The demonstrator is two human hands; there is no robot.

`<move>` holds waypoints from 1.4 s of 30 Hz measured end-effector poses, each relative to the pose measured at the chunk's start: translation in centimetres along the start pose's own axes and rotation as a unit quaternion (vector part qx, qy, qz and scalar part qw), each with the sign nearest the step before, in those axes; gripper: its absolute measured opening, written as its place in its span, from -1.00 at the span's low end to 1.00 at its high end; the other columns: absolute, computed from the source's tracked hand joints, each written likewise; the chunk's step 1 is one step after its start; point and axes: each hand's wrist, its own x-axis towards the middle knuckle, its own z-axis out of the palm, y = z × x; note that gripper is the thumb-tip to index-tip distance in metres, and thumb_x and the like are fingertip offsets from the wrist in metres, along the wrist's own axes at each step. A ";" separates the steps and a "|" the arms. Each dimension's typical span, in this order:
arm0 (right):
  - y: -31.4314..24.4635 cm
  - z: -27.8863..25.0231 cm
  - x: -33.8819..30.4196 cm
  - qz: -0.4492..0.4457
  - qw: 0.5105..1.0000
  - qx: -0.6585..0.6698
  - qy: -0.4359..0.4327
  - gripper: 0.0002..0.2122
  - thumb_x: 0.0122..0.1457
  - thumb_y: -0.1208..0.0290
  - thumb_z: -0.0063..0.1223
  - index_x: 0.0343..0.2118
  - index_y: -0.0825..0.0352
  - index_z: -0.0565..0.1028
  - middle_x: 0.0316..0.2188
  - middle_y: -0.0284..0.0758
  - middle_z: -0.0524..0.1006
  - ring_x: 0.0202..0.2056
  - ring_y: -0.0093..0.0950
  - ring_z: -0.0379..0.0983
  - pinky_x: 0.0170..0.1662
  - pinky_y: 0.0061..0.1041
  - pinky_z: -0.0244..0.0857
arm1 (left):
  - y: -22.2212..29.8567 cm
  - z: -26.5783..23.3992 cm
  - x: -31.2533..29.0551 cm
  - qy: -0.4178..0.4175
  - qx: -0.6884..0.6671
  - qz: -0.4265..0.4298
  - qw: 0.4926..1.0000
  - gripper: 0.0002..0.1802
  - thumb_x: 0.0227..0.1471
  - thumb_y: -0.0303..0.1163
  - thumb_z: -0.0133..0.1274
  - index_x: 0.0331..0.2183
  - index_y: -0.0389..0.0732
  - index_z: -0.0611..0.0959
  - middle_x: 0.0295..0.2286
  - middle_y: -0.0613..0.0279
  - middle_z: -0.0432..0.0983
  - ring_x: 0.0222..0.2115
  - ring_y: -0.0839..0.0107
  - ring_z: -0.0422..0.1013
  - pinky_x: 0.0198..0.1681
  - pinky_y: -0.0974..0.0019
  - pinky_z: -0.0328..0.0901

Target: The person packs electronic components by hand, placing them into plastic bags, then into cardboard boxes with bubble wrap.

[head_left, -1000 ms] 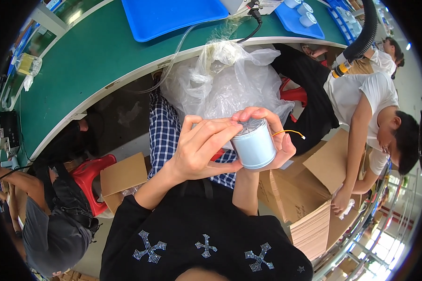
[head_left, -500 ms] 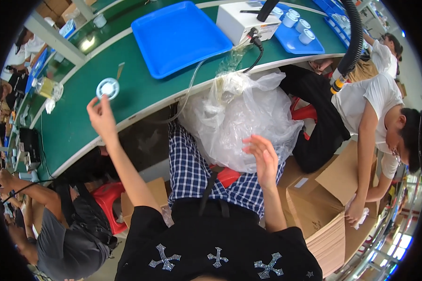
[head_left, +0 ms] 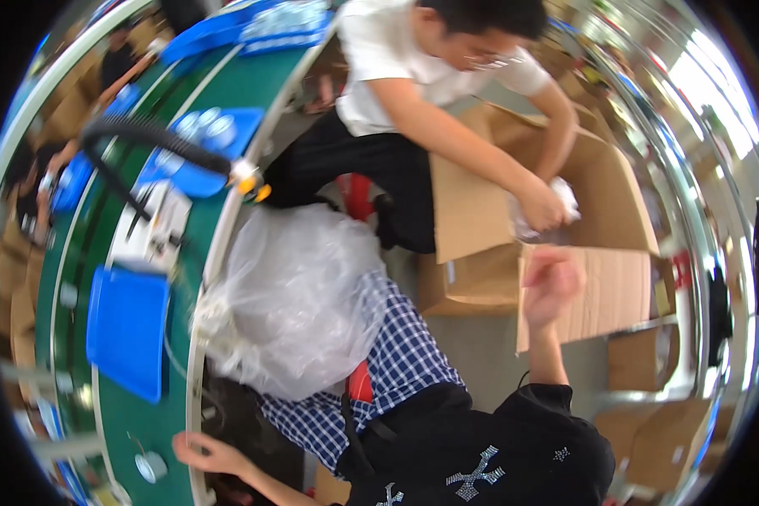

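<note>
My left hand [head_left: 211, 454] is over the front edge of the green workbench [head_left: 126, 422], its fingers loosely bent and apart with nothing between them. Just beyond its fingertips, a round white-and-pale-blue plastic piece [head_left: 150, 466] rests on the bench. Raised out to the right, my right hand [head_left: 555, 282] is smeared by motion beside a large open cardboard box [head_left: 472, 207]; its fingers do not show clearly. Across my lap lies a big, puffed clear plastic bag [head_left: 295, 295].
An empty blue tray [head_left: 128, 329] sits on the bench beside a white boxy device [head_left: 152, 223]. A black ribbed hose [head_left: 160, 143] arches over a blue tray [head_left: 249, 126] of white cups. A co-worker's hand [head_left: 541, 207] holds crumpled clear plastic [head_left: 569, 198] over the box.
The view has swung to the right. The round piece has left my left hand and lies on the bench. My right hand has moved from above my lap toward the cardboard box.
</note>
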 end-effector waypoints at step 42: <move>19.2 -20.6 21.5 0.296 0.583 -0.628 -0.422 -0.90 -0.20 0.43 0.18 -0.54 0.28 0.56 -0.54 -0.27 0.56 -0.47 -0.49 0.50 -0.41 -0.44 0.35 | 17.2 6.7 -6.2 -0.712 -0.068 0.140 0.685 -0.57 -0.06 -0.17 0.05 -0.18 -0.25 0.51 -0.26 -0.04 0.46 -0.22 0.01 0.38 -0.14 0.13 0.24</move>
